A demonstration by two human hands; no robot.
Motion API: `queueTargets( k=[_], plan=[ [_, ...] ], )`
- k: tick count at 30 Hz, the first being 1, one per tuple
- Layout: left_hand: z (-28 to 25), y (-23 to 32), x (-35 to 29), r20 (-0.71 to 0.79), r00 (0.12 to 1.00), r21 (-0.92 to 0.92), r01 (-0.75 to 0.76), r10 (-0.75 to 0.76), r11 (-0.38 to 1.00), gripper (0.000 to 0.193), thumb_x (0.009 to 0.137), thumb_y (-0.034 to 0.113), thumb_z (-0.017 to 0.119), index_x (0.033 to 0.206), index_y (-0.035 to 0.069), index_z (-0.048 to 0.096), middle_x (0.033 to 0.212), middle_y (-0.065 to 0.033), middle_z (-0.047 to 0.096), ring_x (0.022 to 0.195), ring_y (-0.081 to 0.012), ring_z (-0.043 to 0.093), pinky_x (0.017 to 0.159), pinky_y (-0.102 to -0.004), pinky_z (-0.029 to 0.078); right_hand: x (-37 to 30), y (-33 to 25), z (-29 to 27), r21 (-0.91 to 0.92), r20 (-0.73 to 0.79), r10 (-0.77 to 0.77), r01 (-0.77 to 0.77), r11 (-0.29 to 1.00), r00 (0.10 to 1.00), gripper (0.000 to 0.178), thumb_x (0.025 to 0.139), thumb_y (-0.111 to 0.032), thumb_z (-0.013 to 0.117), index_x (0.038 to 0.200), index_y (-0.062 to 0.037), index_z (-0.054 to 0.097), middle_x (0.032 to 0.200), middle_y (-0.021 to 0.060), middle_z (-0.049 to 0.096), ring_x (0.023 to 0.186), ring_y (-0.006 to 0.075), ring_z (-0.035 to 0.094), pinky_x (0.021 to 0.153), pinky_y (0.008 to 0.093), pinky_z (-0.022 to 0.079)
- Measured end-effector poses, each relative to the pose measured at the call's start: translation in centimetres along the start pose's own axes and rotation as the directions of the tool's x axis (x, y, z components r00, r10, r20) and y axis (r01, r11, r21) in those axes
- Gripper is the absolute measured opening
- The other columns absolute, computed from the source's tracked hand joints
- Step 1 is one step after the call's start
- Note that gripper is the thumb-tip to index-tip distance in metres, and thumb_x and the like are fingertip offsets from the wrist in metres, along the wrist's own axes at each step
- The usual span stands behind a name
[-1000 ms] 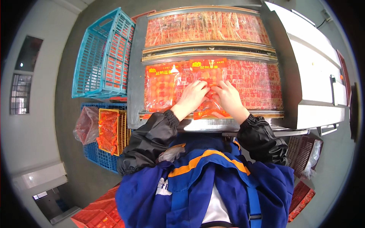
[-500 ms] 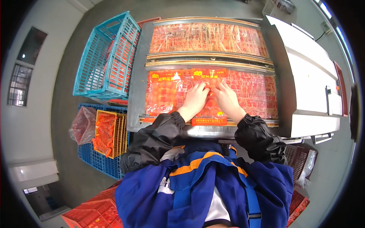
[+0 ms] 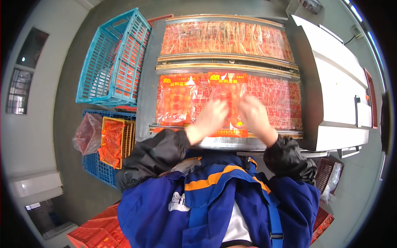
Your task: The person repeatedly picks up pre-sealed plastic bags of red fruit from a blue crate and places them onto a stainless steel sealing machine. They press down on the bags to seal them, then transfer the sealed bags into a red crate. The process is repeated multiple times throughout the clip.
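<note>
Two flat red and clear plastic bags of round orange pieces lie side by side on the near bed of a packing machine. Over the lower part of the right bag [image 3: 230, 89], my left hand [image 3: 211, 118] hovers at its left side, smeared by motion. My right hand [image 3: 255, 115], also blurred, is by that bag's right edge. Whether either hand touches the bag I cannot tell, and the fingers are not clear. The left bag [image 3: 177, 101] lies flat, apart from both hands.
A metal sealing bar [image 3: 231, 68] divides the near bed from the far bed [image 3: 227, 39]. To the right stands a white machine cover [image 3: 331, 82]. A turquoise crate [image 3: 113, 62] sits at the left, above a yellow crate [image 3: 129, 142] of red packets on a blue pallet [image 3: 97, 167].
My hands have drawn apart from the middle of the right bag, the left going left and down, the right going right and down. The bags stay on the bed.
</note>
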State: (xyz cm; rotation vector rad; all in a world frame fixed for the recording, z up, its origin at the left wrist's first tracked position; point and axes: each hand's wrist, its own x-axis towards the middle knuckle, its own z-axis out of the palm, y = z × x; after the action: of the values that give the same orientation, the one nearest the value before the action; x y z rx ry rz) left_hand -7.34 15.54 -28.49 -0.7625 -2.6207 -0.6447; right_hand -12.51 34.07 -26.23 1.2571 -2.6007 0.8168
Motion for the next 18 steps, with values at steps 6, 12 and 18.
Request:
queueTargets(
  k=[6,12,18],
  plan=[
    [2.7,4.3,-8.0,0.218,0.961,0.115,0.15,-0.172,0.982,0.054,0.072,0.008,0.062,0.123,-0.001,0.048,0.116,-0.0181,0.048,0.11,-0.0335,0.045,0.095,-0.0442,0.039,-7.7,-3.4,3.8,-0.016,0.118,0.077,-0.076,0.997,0.99,0.045,0.069,-0.011,0.062,0.113,-0.0039,0.052,0.106,0.0123,0.052,0.1,0.0308,0.05,0.092,0.0442,0.038],
    [1.5,3.6,-5.7,0.287,0.901,0.085,0.314,-0.325,0.946,0.043,0.062,0.009,0.072,0.101,0.006,0.054,0.096,-0.0087,0.052,0.091,-0.0279,0.051,0.079,-0.0386,0.044,-6.7,-2.8,3.1,-0.193,0.311,0.223,-0.168,0.967,0.924,0.034,0.069,-0.007,0.059,0.103,-0.0113,0.056,0.093,0.0073,0.053,0.091,0.0254,0.052,0.079,0.0399,0.039],
    [-0.6,3.6,-6.1,0.269,0.901,-0.114,0.382,-0.341,0.917,0.05,0.063,0.01,0.073,0.109,0.006,0.055,0.114,-0.0132,0.053,0.111,-0.0305,0.049,0.093,-0.0406,0.041,-5.7,0.3,0.3,-0.12,0.509,0.448,-0.455,0.883,0.735,0.039,0.069,0.0,0.059,0.107,-0.0109,0.06,0.116,0.0101,0.057,0.105,0.0309,0.054,0.086,0.0439,0.043]
  ],
)
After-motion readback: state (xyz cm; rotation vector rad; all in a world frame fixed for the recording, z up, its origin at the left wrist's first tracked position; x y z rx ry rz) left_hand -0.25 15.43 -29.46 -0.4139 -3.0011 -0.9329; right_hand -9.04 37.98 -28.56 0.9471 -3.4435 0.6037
